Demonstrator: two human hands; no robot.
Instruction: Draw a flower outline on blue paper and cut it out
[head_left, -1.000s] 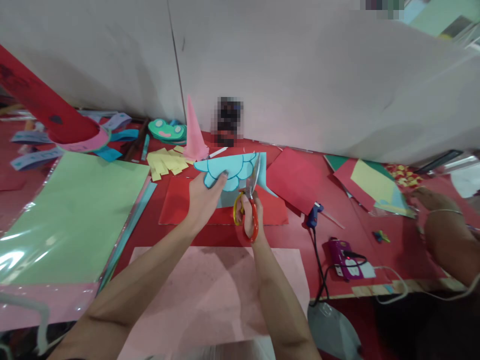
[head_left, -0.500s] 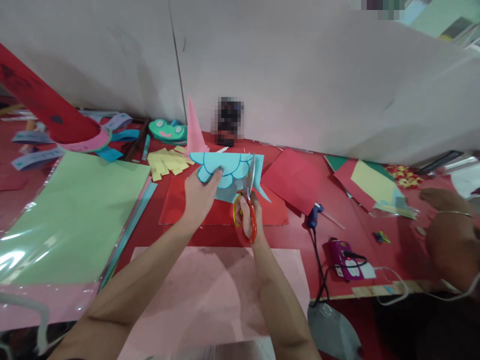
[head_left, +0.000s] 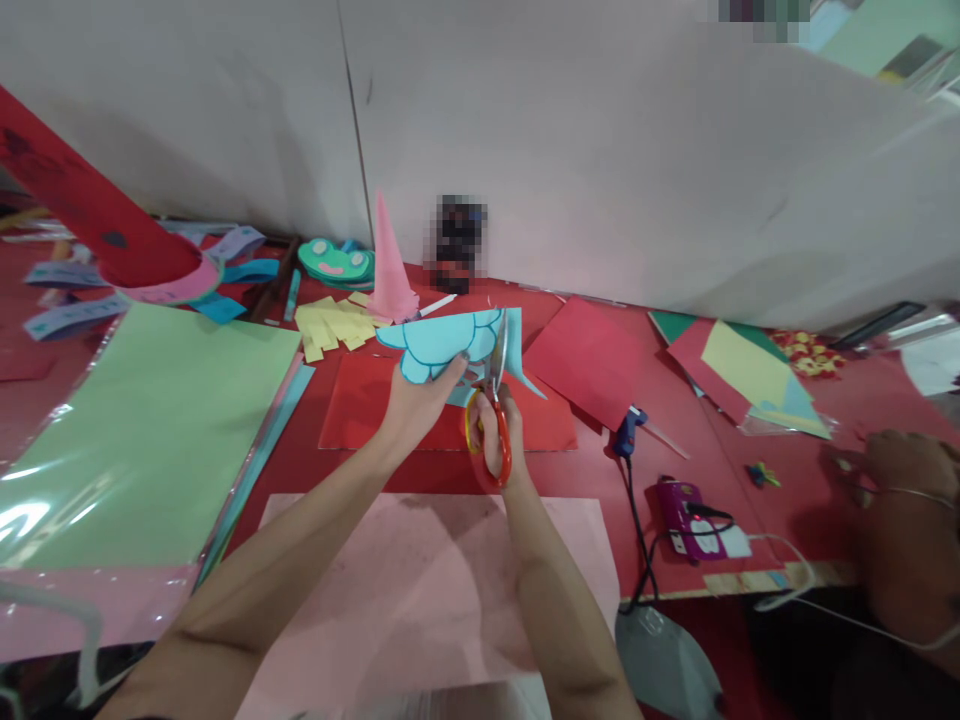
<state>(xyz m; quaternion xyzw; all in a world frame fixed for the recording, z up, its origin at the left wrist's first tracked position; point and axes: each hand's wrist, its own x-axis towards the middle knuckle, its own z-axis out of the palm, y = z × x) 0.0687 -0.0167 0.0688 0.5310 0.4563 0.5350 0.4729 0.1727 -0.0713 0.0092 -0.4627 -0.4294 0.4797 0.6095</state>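
Observation:
My left hand (head_left: 424, 405) is closed on a light blue paper sheet (head_left: 442, 338), thumb on top. Dark blue scalloped outlines are drawn on it, and its lower left edge follows the scallops. In my right hand (head_left: 495, 425) are scissors (head_left: 495, 405) with a red and yellow handle, their blades pointing away from me at the sheet's right part. A narrow blue offcut curls down to the right of the blades. Beneath both hands lies a red sheet (head_left: 360, 410) on the red table.
A pink cone (head_left: 391, 265) and yellow paper strips (head_left: 337, 325) lie behind. To the right are a red sheet (head_left: 581, 355), a glue gun (head_left: 630, 430), a purple power strip (head_left: 690, 520) and a co-worker's hand (head_left: 911, 465). Wrapped green paper (head_left: 157, 430) lies left.
My left hand has shifted right along the blue paper, which has turned and tilted. My right hand and the scissors have barely moved. The co-worker's hand has moved down and right.

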